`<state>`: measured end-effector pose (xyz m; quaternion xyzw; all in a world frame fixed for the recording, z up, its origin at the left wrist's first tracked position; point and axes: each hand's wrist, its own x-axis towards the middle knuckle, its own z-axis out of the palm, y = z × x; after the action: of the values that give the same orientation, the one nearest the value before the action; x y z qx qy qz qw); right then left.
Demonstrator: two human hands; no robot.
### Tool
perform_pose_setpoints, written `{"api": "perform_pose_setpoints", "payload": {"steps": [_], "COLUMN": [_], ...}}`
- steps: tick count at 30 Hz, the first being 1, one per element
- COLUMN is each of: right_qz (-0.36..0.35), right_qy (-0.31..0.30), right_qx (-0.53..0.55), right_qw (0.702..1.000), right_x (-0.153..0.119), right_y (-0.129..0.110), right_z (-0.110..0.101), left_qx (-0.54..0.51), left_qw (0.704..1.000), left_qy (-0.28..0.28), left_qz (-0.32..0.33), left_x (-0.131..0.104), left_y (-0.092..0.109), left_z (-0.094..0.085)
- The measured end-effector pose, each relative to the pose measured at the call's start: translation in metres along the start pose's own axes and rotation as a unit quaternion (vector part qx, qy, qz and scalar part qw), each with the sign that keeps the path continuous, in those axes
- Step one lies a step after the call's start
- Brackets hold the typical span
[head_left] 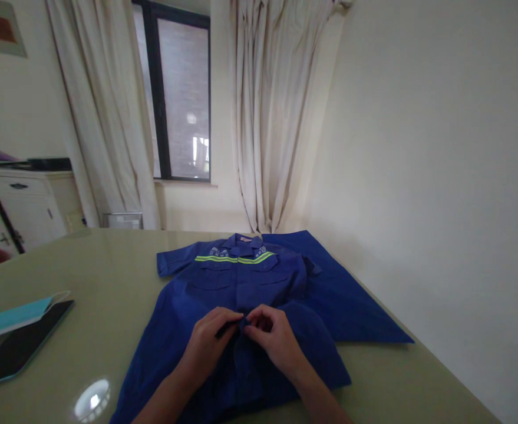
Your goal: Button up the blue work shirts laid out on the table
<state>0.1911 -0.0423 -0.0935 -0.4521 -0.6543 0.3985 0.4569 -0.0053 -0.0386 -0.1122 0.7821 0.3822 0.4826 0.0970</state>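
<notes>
A blue short-sleeved work shirt (214, 294) lies spread front up, its collar at the far end and a yellow-green reflective stripe across the chest. My left hand (212, 335) pinches the shirt's front placket from the left, thumb and forefinger together. From the right, my right hand (271, 335) pinches the same spot, its other fingers curled. Both sets of fingertips nearly meet over the placket, and the bit of cloth between them is slightly raised. Whether a button is between the fingers is too small to tell.
More blue cloth (351, 300) lies under and right of the shirt, near the wall (439, 176). At the left, a light-blue face mask (15, 318) rests over a dark flat object (24, 353) on the glossy table (104, 282). Curtains (271, 106) hang behind.
</notes>
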Motion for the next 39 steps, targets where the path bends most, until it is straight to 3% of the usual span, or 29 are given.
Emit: {"api": "perform_pose_setpoints", "payload": {"steps": [5,12,16,20,23,26,29,35,39], "right_qz": [-0.018,-0.039,-0.075,-0.096,-0.121,-0.146,-0.156,-0.125,-0.032], "right_qy": [0.005,-0.011,0.003,0.021,0.04,0.054,0.059,0.054,-0.014], "right_qx": [-0.021,-0.052,-0.087,-0.102,-0.111,-0.124,-0.137,-0.116,0.0], "right_qw": [1.0,0.998,0.993,0.99,0.986,0.98,0.976,0.984,0.999], "right_x": [-0.002,-0.003,-0.005,-0.008,-0.009,-0.008,-0.009,-0.009,-0.005], "right_y": [-0.005,-0.003,-0.007,-0.009,-0.01,-0.009,-0.008,-0.003,-0.002], "right_z": [0.001,0.001,0.004,0.006,0.007,0.007,0.009,0.009,0.009], "left_qx": [0.025,0.121,0.157,0.112,0.029,-0.039,-0.068,-0.007,0.007], "left_qw": [1.0,0.987,0.983,0.992,0.999,0.989,0.983,0.999,0.999], "left_qy": [-0.008,0.004,-0.008,-0.018,-0.009,0.019,0.028,-0.005,-0.031], "left_qz": [0.012,0.102,0.1,0.052,-0.041,-0.139,-0.17,-0.053,0.005], "left_x": [-0.001,-0.005,-0.006,-0.006,-0.004,-0.001,-0.001,-0.008,-0.009], "left_y": [-0.002,-0.005,-0.005,-0.004,0.0,0.006,0.006,-0.003,-0.005], "left_z": [-0.002,-0.005,-0.009,-0.006,0.0,0.004,0.005,0.003,0.001]}}
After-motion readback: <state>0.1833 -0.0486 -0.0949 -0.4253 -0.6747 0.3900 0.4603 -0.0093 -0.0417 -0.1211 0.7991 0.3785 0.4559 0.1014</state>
